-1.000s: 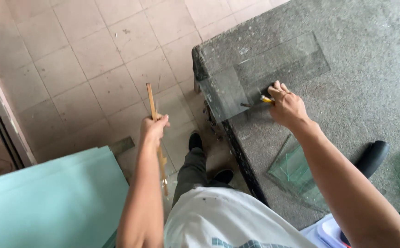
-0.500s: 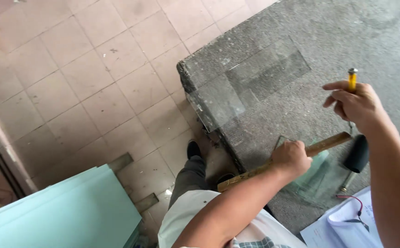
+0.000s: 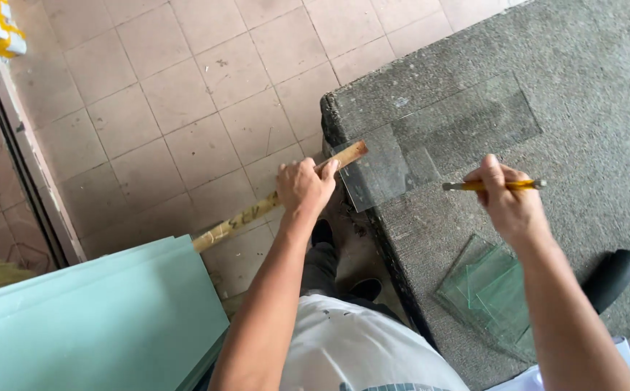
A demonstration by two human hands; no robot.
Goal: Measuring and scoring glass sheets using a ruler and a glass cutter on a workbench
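Observation:
My left hand (image 3: 305, 187) grips a long wooden ruler (image 3: 250, 211) near its far end, which touches the overhanging corner of a clear glass sheet (image 3: 431, 137). The sheet lies on a grey carpeted table (image 3: 590, 87) and juts past its left edge. My right hand (image 3: 507, 199) hovers over the table to the right of the sheet. It holds a yellow-handled glass cutter (image 3: 492, 185) level, with the metal tip pointing left.
A stack of small glass offcuts (image 3: 492, 293) lies on the table near my right forearm, beside a black handle (image 3: 610, 279). Large pale green glass sheets (image 3: 90, 326) lean at lower left. Tiled floor and my black shoes (image 3: 344, 268) are below.
The ruler has swung from lying across the table near the offcuts to the sheet's left corner. My right hand has turned the cutter from upright to level.

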